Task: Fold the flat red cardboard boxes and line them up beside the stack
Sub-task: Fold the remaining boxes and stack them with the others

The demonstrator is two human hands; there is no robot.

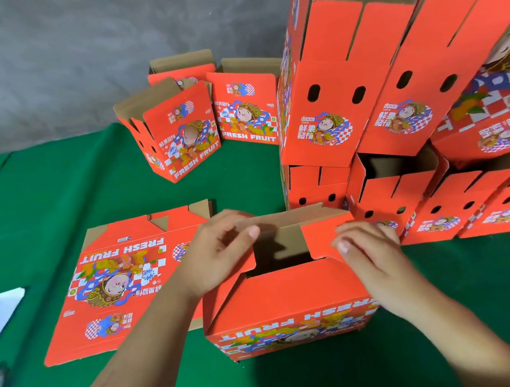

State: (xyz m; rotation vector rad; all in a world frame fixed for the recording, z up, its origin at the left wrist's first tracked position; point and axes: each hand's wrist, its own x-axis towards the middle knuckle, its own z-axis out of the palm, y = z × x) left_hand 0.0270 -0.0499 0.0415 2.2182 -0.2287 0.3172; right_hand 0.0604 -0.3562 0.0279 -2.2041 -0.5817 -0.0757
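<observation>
Red half-folded box (287,298), left hand (215,256) gripping its left flap, right hand (368,248) seemingly pinching right flap, flat box (114,287) alongside

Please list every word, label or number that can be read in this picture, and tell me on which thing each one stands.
"FRESH FRUIT": front of the two upright folded boxes at the back.
"FRESH FRUIT", upside down: the flat box on the green cloth.
"FRESH FRUIT", upside down, partly cut off: the box being folded.
"GOOD LUCK": side panels of the stacked boxes.
Chinese characters and small logos on the boxes: too small to read.
</observation>
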